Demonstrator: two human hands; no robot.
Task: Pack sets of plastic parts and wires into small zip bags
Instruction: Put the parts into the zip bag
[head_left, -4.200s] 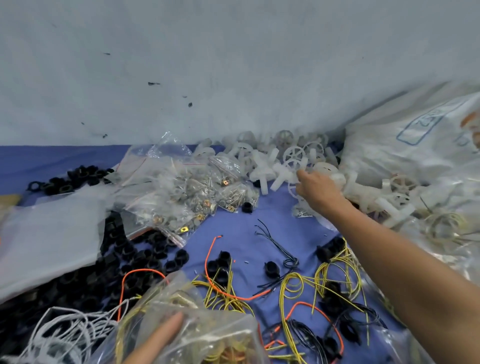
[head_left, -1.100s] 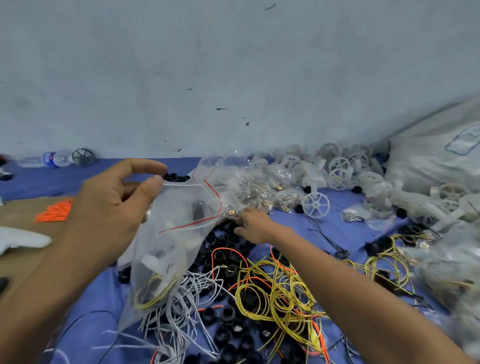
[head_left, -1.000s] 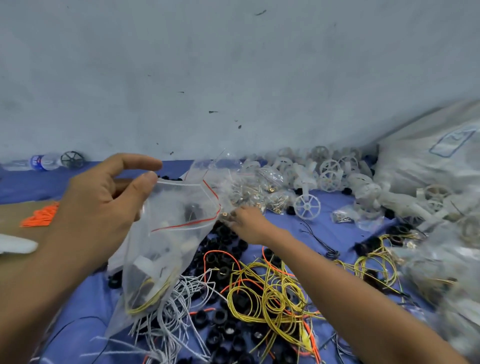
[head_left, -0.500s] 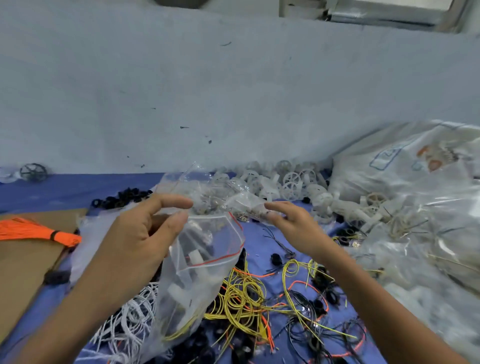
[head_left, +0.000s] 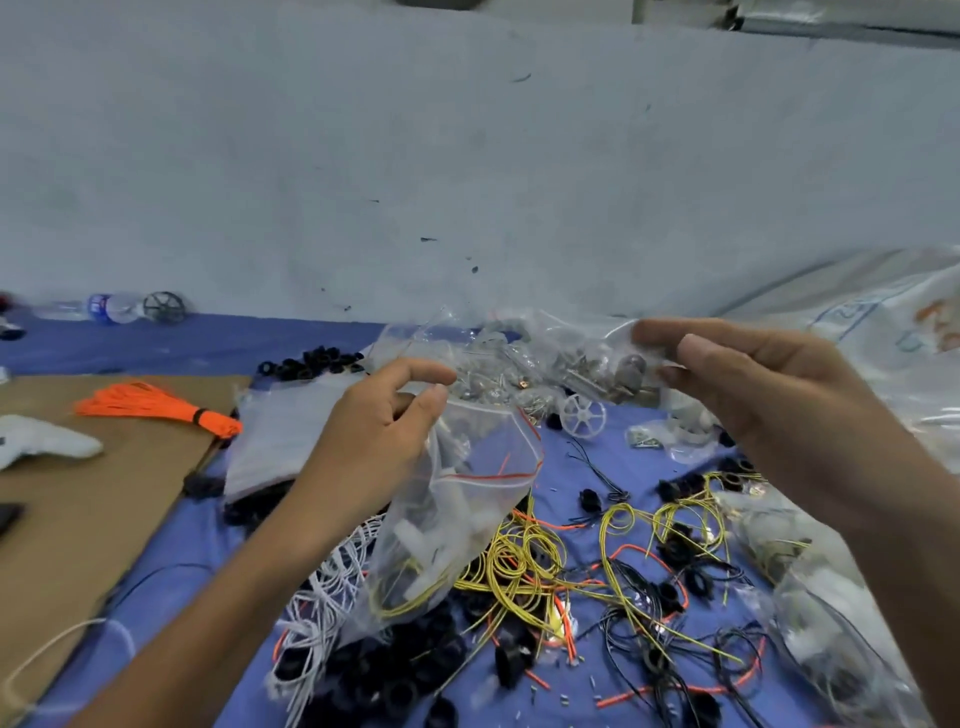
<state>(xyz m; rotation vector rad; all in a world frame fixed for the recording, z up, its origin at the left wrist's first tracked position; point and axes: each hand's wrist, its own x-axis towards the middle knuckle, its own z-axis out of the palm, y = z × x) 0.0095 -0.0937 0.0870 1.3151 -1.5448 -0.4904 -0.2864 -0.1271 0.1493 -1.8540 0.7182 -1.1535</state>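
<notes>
**Getting the little hardware packet into the open zip bag**

My guess at the step: the small packet goes into the zip bag next. The left hand (head_left: 374, 441) pinches the bag's rim between thumb and forefinger, so the zip bag (head_left: 467, 509) hangs over the wire mess in the middle of the blue mat (head_left: 260, 343), mouth gaping to the right; the right hand (head_left: 769, 395) is up beside it, fingertips and thumb closed on the edge of a small clear packet (head_left: 587, 364) of metal bits, as far as I can tell through the crinkly plastic.

To do it well I'd keep that mouth pulled wide, bring the packet over the red zip line (head_left: 498, 475) and let it slide in corner first; the film is floppy, so the lip could fold shut if the pinch slackens; I'd also lift clear of the loops below so nothing snags.

Materials, biggest first:
- the white sack (head_left: 857, 322) on the right is crumpled and printed;
- the cardboard (head_left: 78, 519) on the left is flat, brown and matte;
- the zip bag is thin glossy film, with chunky white plastic pieces and a yellow coil sagging at the bottom;
- the yellow wires (head_left: 519, 561) are springy loops, tangled with orange and black ones;
- the white wires (head_left: 322, 587) lie limp in a bunch;
- the black rings (head_left: 395, 670) are small, round and dull;
- the white wheel (head_left: 584, 415) is rigid and spoked;
- the packet's contents are tiny, hard and shiny.
</notes>
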